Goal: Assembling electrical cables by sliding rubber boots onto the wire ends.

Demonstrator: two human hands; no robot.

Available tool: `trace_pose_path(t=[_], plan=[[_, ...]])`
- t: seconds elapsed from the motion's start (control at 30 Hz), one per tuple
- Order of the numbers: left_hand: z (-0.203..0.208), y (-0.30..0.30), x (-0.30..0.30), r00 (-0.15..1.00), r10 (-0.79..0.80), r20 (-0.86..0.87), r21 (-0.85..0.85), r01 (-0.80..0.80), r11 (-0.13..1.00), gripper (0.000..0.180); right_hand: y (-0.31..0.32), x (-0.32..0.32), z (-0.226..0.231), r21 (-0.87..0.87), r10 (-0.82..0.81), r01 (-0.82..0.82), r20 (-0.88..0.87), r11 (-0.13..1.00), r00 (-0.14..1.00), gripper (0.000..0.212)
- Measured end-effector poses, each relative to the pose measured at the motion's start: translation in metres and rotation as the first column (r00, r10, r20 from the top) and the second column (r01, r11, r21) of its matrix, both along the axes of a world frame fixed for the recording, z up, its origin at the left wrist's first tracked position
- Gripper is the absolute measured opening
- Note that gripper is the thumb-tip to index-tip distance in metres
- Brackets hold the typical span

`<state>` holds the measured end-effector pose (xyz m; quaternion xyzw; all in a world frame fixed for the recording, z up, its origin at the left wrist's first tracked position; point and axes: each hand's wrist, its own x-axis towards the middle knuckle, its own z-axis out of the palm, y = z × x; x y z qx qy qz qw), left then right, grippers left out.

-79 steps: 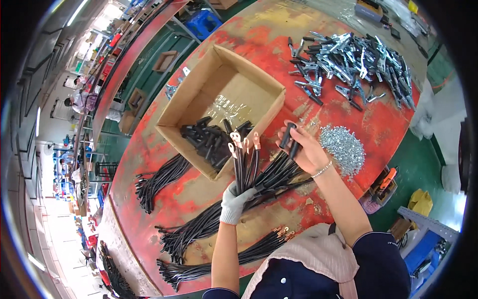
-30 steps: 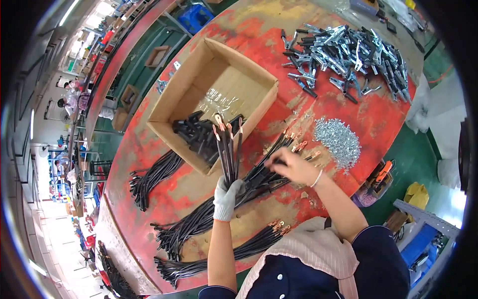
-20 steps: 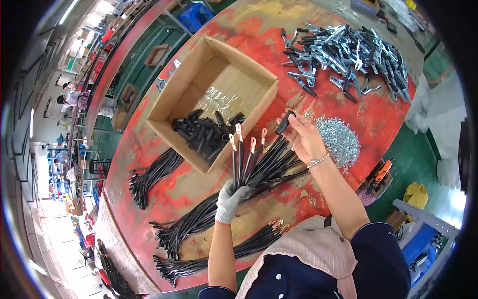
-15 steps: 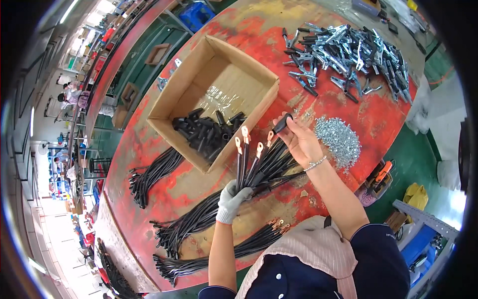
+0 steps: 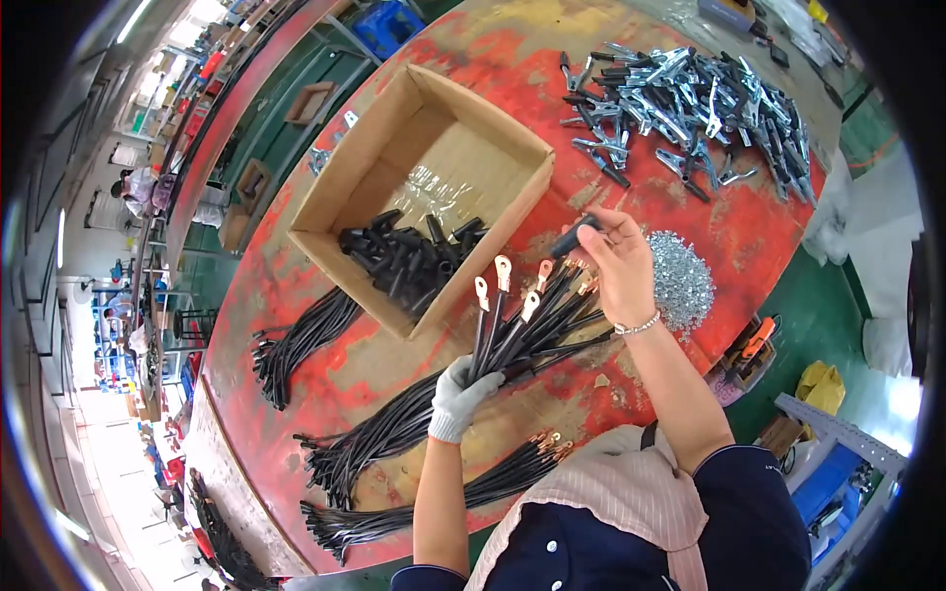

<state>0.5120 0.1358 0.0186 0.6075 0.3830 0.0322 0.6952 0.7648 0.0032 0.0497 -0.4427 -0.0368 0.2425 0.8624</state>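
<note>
My left hand (image 5: 461, 396), in a pale knit glove, is closed around several black cables (image 5: 488, 340) whose copper ring lugs (image 5: 504, 270) point up and away from me. Between the thumb and fingers of my bare right hand (image 5: 625, 271) is a black rubber sleeve (image 5: 574, 237). It is tilted, just right of the upright lugs and apart from them. Beneath it, more cable ends lie fanned out on the table. To the left, an open cardboard box (image 5: 493, 116) holds a heap of similar black sleeves (image 5: 394, 261).
Metal spring clamps with black handles (image 5: 680, 103) are heaped at the far right of the worn red table (image 5: 532, 59). A pile of small shiny metal parts (image 5: 685, 286) lies beyond my right wrist. Other cable bundles (image 5: 305, 345) rest left and near me. Shelving (image 5: 847, 453) stands at the right.
My right hand has moved to the right with the sleeve, and its wrist has turned. The lugs above my left hand have tipped a little to the right.
</note>
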Motion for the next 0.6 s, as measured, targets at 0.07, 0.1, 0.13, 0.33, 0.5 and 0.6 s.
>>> trace_pose_path(t=[0.07, 0.1, 0.13, 0.33, 0.5, 0.6], plan=[[0.001, 0.000, 0.001, 0.999, -0.010, -0.031, 0.023, 0.011, 1.000, 0.024, -0.001, 0.002, -0.003, -0.041, 0.058, -0.059, -0.007, 0.997, 0.998, 0.032], [0.002, -0.001, 0.001, 0.999, -0.011, -0.032, 0.021, 0.012, 1.000, 0.024, -0.002, 0.005, -0.003, -0.044, 0.088, -0.088, -0.006, 0.995, 0.996, 0.032], [0.003, -0.001, 0.001, 0.999, -0.013, -0.033, 0.019, 0.013, 1.000, 0.025, -0.003, 0.009, -0.003, -0.047, 0.118, -0.118, -0.006, 0.992, 0.993, 0.032], [0.002, -0.001, 0.002, 0.997, -0.046, -0.060, 0.026, 0.048, 0.999, 0.027, -0.011, 0.012, 0.008, -0.088, 0.297, -0.290, 0.076, 0.953, 0.952, 0.027], [0.008, -0.006, 0.010, 0.999, 0.007, -0.034, 0.037, -0.006, 0.999, 0.024, -0.013, 0.009, 0.007, -0.111, 0.414, -0.411, 0.005, 0.905, 0.910, 0.029], [-0.006, -0.005, 0.013, 0.999, 0.043, -0.016, 0.090, -0.041, 0.995, 0.021, -0.010, -0.017, -0.031, -0.195, 0.501, -0.488, 0.021, 0.851, 0.865, 0.032]])
